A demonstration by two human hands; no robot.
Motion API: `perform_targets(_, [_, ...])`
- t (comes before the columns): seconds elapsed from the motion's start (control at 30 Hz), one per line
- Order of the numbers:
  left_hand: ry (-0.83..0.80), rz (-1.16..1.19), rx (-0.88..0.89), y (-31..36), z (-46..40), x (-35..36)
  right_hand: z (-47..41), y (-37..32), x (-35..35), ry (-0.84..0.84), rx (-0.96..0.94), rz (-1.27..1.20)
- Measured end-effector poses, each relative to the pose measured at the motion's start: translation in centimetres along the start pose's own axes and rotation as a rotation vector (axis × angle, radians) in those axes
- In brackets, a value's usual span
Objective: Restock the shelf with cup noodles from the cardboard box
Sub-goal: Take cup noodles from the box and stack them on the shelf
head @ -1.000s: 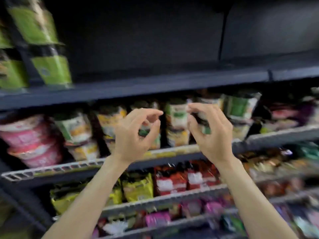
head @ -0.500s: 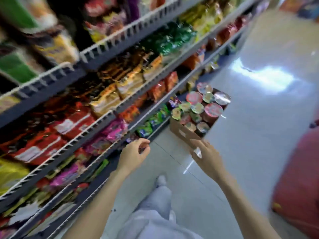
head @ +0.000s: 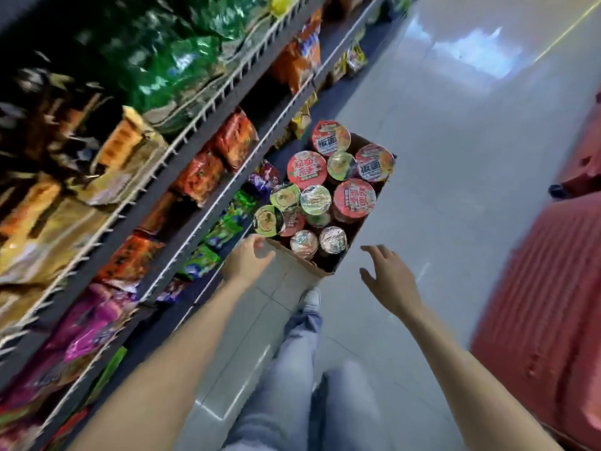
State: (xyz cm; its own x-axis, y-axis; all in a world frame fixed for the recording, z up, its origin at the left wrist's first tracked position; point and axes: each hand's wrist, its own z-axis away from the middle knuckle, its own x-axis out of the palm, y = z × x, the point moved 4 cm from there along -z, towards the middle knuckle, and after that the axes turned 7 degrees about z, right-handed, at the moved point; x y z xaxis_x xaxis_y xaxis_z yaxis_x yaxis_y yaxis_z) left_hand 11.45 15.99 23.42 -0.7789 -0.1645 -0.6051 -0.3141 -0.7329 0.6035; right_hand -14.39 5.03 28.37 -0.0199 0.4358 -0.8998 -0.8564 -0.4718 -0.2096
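Observation:
A cardboard box (head: 302, 266) stands on the floor beside the bottom shelf, packed with several cup noodles (head: 315, 200) showing red, green and silver lids. My left hand (head: 247, 260) hovers at the box's near left corner, fingers relaxed, holding nothing. My right hand (head: 388, 276) is spread open above the floor just right of the box, apart from it. Both arms reach down from the bottom of the view.
Wire-fronted shelves (head: 208, 102) full of snack and noodle packets run along the left. A red ribbed object (head: 546, 304) stands at the right. Pale tiled floor (head: 439, 157) stretches ahead. My legs in light jeans (head: 292, 369) and one shoe are below the box.
The view swung from the upper shelves down to the floor. Both hands dropped from shelf height toward the box, and the box is now closer and larger.

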Motion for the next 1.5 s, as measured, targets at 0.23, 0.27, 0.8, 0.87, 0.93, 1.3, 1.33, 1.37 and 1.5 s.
perform_targets(0.23, [0.052, -0.103, -0.154, -1.3, -12.6, 5.5, -17.6, 0.4, 6.3, -0.095, -0.153, 0.022])
perform_targets(0.27, [0.070, -0.102, -0.175, -2.0, -14.0, 6.5, -19.7, 0.5, 7.7, -0.094, -0.160, 0.019])
perform_targets(0.8, [0.236, -0.234, -0.241, -14.3, -26.9, 16.9, -35.8, 0.9, 24.4, 0.004, -0.224, 0.171])
perform_targets(0.87, [0.257, -0.192, -0.251, -13.8, -26.6, 16.5, -34.9, 1.4, 22.9, -0.021, -0.167, 0.102])
perform_targets(0.93, [0.274, -0.118, -0.251, -13.1, -25.9, 15.9, -33.4, 2.1, 20.9, 0.006, -0.103, -0.027])
perform_targets(1.3, [0.232, 0.099, 0.051, -1.0, -11.8, 6.3, -19.3, 0.8, 0.6, 0.063, -0.006, -0.716])
perform_targets(1.33, [0.208, 0.084, 0.108, 0.5, -10.0, 5.1, -17.9, 0.1, -1.6, 0.084, -0.041, -0.713])
perform_targets(1.37, [0.190, 0.065, 0.160, 1.9, -8.3, 3.8, -16.6, -0.8, -3.8, 0.104, -0.079, -0.697])
perform_targets(1.5, [0.120, 0.004, 0.248, 6.8, -1.6, -0.7, -11.2, -4.3, -11.3, 0.124, -0.273, -0.573])
